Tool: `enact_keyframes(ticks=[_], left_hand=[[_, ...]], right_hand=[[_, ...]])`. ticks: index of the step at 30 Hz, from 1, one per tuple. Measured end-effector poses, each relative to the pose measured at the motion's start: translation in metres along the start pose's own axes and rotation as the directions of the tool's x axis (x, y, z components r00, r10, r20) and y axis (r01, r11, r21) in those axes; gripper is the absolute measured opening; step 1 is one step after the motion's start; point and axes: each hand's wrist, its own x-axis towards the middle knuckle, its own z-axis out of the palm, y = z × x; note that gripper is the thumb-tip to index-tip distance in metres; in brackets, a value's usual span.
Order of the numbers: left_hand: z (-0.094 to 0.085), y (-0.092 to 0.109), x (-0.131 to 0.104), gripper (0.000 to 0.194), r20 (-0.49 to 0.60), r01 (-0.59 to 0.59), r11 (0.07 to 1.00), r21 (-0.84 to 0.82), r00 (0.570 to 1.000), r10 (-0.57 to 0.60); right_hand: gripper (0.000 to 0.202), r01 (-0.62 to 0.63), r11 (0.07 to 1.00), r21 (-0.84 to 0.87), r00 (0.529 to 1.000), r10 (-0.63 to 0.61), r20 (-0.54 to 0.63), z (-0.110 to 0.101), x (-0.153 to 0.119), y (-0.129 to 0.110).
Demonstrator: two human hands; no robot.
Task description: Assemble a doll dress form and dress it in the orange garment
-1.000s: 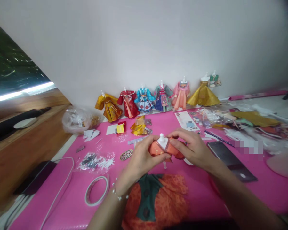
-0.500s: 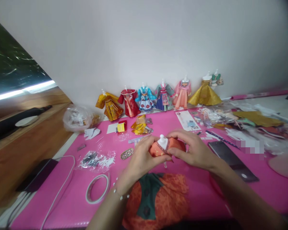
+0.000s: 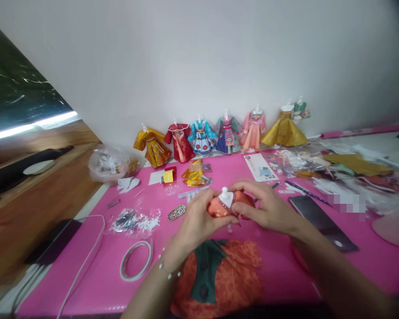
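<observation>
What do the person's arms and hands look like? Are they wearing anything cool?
Both the left hand and the right hand are bare, without gloves. No sleeves show on the forearms. The left wrist wears a thin bracelet with small, round, whitish beads; none shows on the right.

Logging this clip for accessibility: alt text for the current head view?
Two hands hold an orange top on a small white mannequin at a pink table. An orange-and-green garment lies nearest the viewer; costumed mannequins line the wall behind, with a tape roll left and smartphone right.
</observation>
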Motion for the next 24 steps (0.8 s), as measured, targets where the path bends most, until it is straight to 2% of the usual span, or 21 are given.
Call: enact_keyframes(ticks=[4, 10, 15, 20, 24], left_hand=[[-0.001, 0.004, 0.001, 0.039, 0.012, 0.037, 0.998, 0.041, 0.999, -0.038], [-0.002, 0.006, 0.003, 0.036, 0.012, 0.076, 0.993, 0.091, 0.997, -0.077], [0.003, 0.0, -0.001, 0.048, -0.011, 0.079, 0.997, 0.025, 0.997, -0.078], [0.005, -0.007, -0.004, 0.064, 0.014, 0.14, 0.99, -0.026, 0.99, -0.14], [0.007, -0.027, -0.01, 0.065, 0.053, 0.175, 0.976, -0.128, 0.984, -0.17]], right_hand=[[0.024, -0.025, 1.0, 0.015, 1.0, 0.025, 0.012, 0.0, 0.0, -0.001], [0.042, -0.073, 0.997, -0.017, 0.997, 0.074, 0.024, 0.001, 0.0, -0.001], [0.042, -0.158, 0.987, -0.017, 0.987, 0.159, 0.033, 0.001, 0.0, 0.001], [0.042, -0.167, 0.985, 0.04, 0.986, 0.166, 0.025, 0.002, 0.001, 0.006], [0.043, -0.202, 0.973, 0.109, 0.979, 0.204, -0.008, 0.005, 0.003, 0.017]])
